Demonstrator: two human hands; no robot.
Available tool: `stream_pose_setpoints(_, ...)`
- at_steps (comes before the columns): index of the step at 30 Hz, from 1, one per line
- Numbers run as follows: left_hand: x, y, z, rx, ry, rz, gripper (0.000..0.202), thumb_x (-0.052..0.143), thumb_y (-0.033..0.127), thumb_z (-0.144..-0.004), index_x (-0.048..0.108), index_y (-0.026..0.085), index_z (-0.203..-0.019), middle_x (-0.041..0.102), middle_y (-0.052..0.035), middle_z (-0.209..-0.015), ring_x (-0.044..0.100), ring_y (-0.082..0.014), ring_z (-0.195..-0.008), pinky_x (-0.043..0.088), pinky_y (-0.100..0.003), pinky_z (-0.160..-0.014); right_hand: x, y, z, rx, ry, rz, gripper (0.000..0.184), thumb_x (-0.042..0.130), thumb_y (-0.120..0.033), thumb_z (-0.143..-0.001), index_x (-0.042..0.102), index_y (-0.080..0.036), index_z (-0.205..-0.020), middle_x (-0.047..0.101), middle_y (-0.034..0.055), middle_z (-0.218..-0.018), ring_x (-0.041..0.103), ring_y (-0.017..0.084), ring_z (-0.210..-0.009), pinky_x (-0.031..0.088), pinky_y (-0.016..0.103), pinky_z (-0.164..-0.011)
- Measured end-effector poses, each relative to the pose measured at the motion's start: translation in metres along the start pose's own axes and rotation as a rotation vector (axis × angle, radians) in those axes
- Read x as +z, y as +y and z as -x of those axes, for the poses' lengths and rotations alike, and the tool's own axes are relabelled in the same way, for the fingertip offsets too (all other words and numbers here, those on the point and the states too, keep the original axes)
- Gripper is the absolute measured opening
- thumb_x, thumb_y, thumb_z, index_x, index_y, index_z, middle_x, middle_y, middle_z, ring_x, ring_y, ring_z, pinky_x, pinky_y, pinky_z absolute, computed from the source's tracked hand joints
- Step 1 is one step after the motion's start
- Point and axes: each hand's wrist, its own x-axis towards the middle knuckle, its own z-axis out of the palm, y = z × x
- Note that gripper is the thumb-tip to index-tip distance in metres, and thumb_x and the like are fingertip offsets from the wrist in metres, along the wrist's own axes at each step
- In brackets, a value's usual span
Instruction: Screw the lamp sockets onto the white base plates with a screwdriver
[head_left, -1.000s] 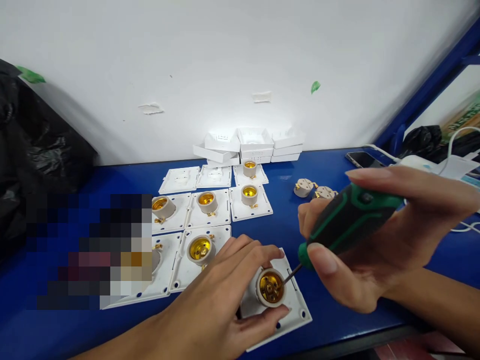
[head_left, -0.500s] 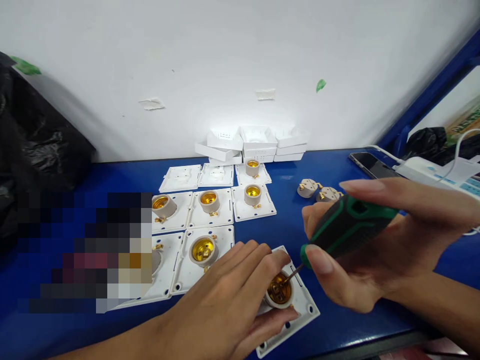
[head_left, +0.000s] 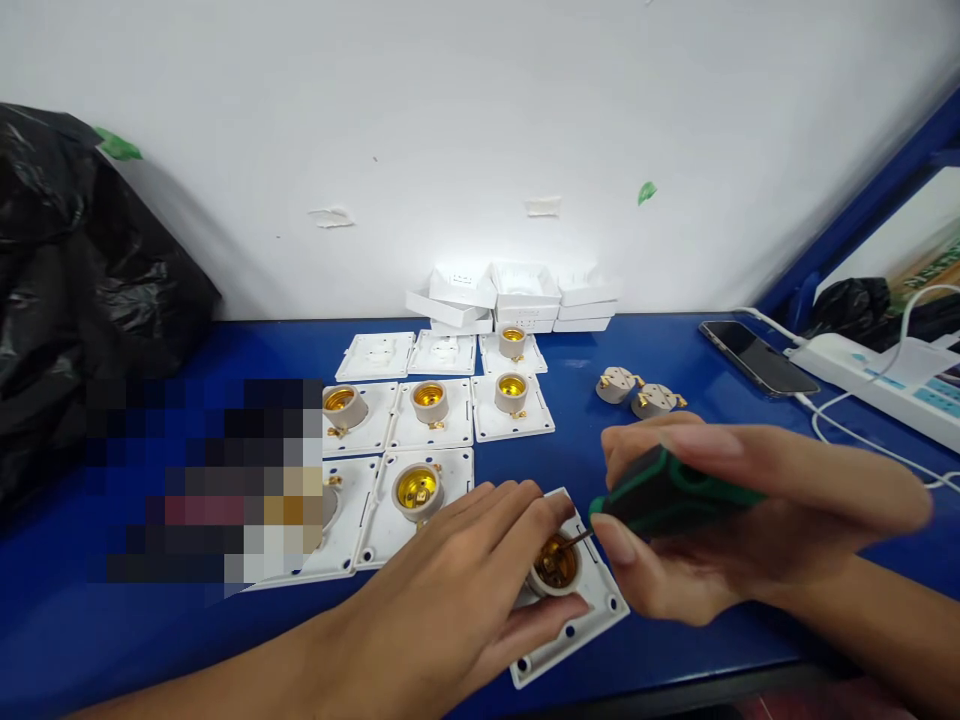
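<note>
Lamp socket point(head_left: 555, 565) on its square white plate point(head_left: 598, 595), lying near the near edge of the blue table point(head_left: 690, 660). The socket, probably ceramic, should handle as hard, fairly dense and chip-prone; the plate looks light and stiff, likely smooth plastic. The outer wall of the socket offers the surest hold. Its brass-lined mouth faces upward, its axis roughly square to the plate, whose sides lie askew to the table's near edge. The left hand point(head_left: 480, 580) bears on the plate, its grip clasping the socket between thumb and fingers. The screwdriver point(head_left: 667, 495) has its long axis sloping down leftward, the shaft entering the mouth; whether the tip meets a screw cannot be told. Its thick handle, seemingly non-slip, is the part to hold, and the right hand's grip is closed around it. Beyond, two loose sockets point(head_left: 636, 393) lie toward the table's far right corner; other plates point(head_left: 375, 357), some bearing sockets, stand in rows before white boxes point(head_left: 525, 290) at the far edge.
</note>
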Motion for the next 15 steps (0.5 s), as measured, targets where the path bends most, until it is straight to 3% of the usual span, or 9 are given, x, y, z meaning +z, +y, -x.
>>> stream_pose_setpoints(2,0.002,-0.002,0.0,-0.02,0.021,0.031,0.043,0.069,0.031,-0.104,0.039,0.027,-0.135,0.066,-0.0035,-0.116,0.069,-0.0275,-0.104,0.059,-0.039,-0.085,0.0,-0.001,-0.006,-0.11,0.086,0.005,0.065,0.073,-0.015,-0.084,0.057,-0.028,-0.146,0.081,0.0056,-0.102,0.069,0.016,-0.053,0.062,0.032,-0.041)
stream_pose_setpoints(5,0.005,-0.003,-0.002,-0.066,0.031,0.096,0.037,0.071,0.023,-0.102,0.044,0.028,-0.127,0.065,-0.002,-0.113,0.069,-0.0263,-0.103,0.057,-0.034,-0.078,-0.001,0.001,-0.012,-0.145,0.096,-0.014,0.08,0.075,-0.011,-0.083,0.046,-0.03,-0.155,0.078,0.004,-0.099,0.063,0.016,-0.052,0.053,0.03,-0.034)
stream_pose_setpoints(11,0.014,-0.004,-0.012,-0.185,0.074,0.117,0.028,0.067,0.025,-0.104,0.046,0.024,-0.123,0.065,-0.0032,-0.105,0.069,-0.0233,-0.084,0.053,-0.032,-0.066,-0.005,0.021,-0.025,-0.008,-0.071,-0.008,0.072,0.071,-0.014,-0.09,0.042,-0.034,-0.153,0.066,0.0042,-0.113,0.057,0.011,-0.056,0.051,0.028,-0.042)
stream_pose_setpoints(15,0.019,-0.006,-0.023,-0.251,0.132,0.117,0.032,0.066,0.024,-0.102,0.045,0.023,-0.125,0.065,-0.003,-0.101,0.067,-0.0227,-0.077,0.051,-0.035,-0.066,-0.001,0.033,-0.032,0.155,-0.128,-0.029,0.061,0.067,-0.021,-0.095,0.041,-0.033,-0.149,0.057,-0.0035,-0.086,0.053,0.012,-0.055,0.049,0.028,-0.045)
